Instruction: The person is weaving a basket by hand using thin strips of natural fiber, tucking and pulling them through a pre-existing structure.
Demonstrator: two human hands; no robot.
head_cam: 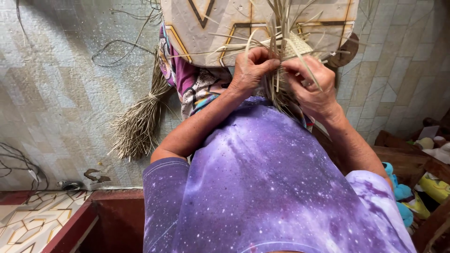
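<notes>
**Two hands plaiting dry straw over a patterned board**

While the tied bundle of dry grass lies untouched on the tiled floor at the far left, well apart from the work, both hands meet higher up and to the right, over the edge of a pale board with dark angular lines.

From the left, the left hand comes up on a bent forearm in a purple speckled sleeve. Its fingers are curled tight, thumb pressed to forefinger, pinching several thin straw strands at the base of the woven piece.

Just right of it, almost touching, the right hand is turned knuckles-up, wrist bent inward. Its fingers close narrowly on one long strand that crosses them slantwise. The small woven piece sits between and just above the two hands, loose ends fanning upward and outward.

As a judgement, the risks lie in the material: such dry strands look brittle, and a sharp fold at the pinch could snap one. The many free ends crowd together, so a wrong strand could be caught up. If either pinch slackens, the last crossings may loosen.

At the far right, wooden furniture holds soft toys.
</notes>
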